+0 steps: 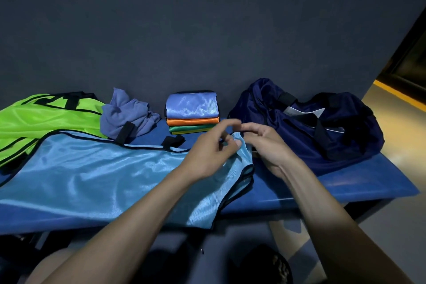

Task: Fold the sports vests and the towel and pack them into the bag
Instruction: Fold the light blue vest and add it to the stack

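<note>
A light blue sports vest (96, 173) with black trim lies spread flat across the blue bench (345, 182). My left hand (207, 152) pinches the vest's right shoulder strap near its top. My right hand (267, 145) is just right of that strap with curled fingers touching its black edge. A neon green vest (46, 120) lies unfolded at the far left. A crumpled purple-blue towel (129, 117) sits behind the blue vest. A stack of folded vests (192, 113), blue over orange over green, stands against the wall. The dark navy bag (311, 122) lies open at the right.
A dark wall runs right behind the bench. The bench's front edge is close to my knees, and its right end stops just past the bag. Beyond it lies a floor with a yellow stripe (396, 94).
</note>
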`<state>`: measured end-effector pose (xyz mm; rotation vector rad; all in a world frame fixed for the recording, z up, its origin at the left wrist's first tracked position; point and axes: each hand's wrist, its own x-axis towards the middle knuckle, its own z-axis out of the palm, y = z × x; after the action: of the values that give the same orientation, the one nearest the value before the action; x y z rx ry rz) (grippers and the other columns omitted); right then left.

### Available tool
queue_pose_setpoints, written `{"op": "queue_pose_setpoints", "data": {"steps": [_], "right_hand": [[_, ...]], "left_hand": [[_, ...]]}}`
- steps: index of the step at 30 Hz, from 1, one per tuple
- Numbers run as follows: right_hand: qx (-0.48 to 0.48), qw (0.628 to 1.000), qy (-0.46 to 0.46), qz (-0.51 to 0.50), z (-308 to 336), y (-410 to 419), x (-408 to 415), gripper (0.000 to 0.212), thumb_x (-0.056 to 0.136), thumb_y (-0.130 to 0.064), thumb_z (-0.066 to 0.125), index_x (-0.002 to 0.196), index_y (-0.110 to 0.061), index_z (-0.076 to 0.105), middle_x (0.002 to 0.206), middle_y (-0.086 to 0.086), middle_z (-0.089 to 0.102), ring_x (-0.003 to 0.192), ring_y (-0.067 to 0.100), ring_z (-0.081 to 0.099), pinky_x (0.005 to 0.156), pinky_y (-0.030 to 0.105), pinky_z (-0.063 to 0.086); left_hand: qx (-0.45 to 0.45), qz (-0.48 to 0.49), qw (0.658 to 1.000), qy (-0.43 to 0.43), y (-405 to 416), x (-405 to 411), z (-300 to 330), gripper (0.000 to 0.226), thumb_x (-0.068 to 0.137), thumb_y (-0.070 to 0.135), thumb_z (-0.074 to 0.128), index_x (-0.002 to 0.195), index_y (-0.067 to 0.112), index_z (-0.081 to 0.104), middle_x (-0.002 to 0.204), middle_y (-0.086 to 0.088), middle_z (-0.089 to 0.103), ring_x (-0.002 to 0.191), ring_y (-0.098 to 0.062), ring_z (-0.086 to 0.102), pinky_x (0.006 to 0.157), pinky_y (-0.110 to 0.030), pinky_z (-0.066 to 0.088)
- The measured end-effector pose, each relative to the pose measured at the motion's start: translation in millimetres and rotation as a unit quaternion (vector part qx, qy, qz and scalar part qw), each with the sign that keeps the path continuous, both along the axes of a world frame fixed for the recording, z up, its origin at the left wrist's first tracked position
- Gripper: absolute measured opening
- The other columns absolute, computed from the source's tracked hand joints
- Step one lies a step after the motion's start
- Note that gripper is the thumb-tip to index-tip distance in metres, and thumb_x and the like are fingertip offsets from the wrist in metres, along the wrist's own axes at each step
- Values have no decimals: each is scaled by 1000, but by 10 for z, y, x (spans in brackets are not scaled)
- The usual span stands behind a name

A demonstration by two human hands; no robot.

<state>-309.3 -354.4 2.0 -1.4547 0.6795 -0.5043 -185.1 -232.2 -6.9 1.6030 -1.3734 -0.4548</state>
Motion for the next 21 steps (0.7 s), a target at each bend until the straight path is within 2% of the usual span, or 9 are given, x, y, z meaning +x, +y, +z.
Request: {"op": "queue_pose_setpoints", "data": {"steps": [4, 6, 8, 10, 12, 15, 19, 21], "right_hand": [[-32, 998, 22, 41, 22, -91, -58, 40, 84, 6, 73, 118, -15, 70, 112, 24, 71, 88, 24, 71, 70, 29, 57], [-81, 994, 45, 49, 28, -93, -67, 45, 81, 8, 73, 117, -18, 71, 113, 22, 70, 87, 21, 68, 72, 28, 56], [-141, 987, 59, 47, 21, -64, -44, 46, 80, 12, 67, 113, -20, 72, 111, 20, 70, 86, 19, 63, 76, 32, 53], [-173, 983, 45, 41, 16, -38, -18, 46, 79, 13, 63, 109, -21, 73, 102, 16, 72, 82, 16, 61, 74, 32, 51], [-173, 984, 22, 28, 30, -26, -6, 45, 80, 10, 63, 106, -25, 74, 90, 8, 68, 76, 13, 58, 72, 29, 50], [-169, 985, 4, 31, 65, -38, -14, 40, 83, 5, 64, 105, -27, 75, 87, 7, 61, 77, 15, 56, 74, 30, 49], [-237, 970, 16, 57, 124, -51, -39, 39, 82, 1, 62, 108, -26, 73, 84, 15, 59, 74, 16, 50, 71, 30, 44], [-269, 960, 40, 67, 145, -101, -76, 40, 81, 5, 62, 110, -21, 72, 76, 4, 59, 65, 7, 46, 63, 21, 40]], "left_hand": [[0, -36, 999, 4, -9, 88, -21, 12, 97, 28, 68, 108, 26, 62, 83, -2, 64, 77, -30, 61, 73, -42, 51], [-14, -49, 999, -10, -2, 158, -5, 5, 97, 25, 69, 99, 23, 64, 85, -4, 64, 80, -27, 60, 74, -41, 51], [-23, -58, 998, -22, 0, 219, 19, 5, 96, 24, 69, 94, 22, 65, 91, -5, 62, 85, -20, 59, 79, -34, 50], [-16, -62, 998, 2, 3, 257, 58, 7, 99, 23, 66, 96, 17, 63, 101, -5, 59, 94, -12, 57, 85, -21, 46], [5, -63, 997, 48, -1, 257, 99, 12, 103, 25, 59, 99, 13, 59, 103, 5, 58, 95, -3, 54, 85, -14, 42], [17, -63, 994, 89, -67, 233, 97, 15, 106, 27, 52, 101, 13, 53, 81, 22, 51, 77, -1, 47, 76, -18, 38], [32, -99, 989, 107, -110, 272, 116, 12, 104, 27, 57, 108, 15, 55, 69, 9, 43, 66, -12, 37, 64, -27, 33], [65, -123, 984, 112, -101, 321, 170, 22, 99, 29, 64, 115, 14, 58, 72, 4, 49, 68, -12, 43, 68, -26, 38]]}}
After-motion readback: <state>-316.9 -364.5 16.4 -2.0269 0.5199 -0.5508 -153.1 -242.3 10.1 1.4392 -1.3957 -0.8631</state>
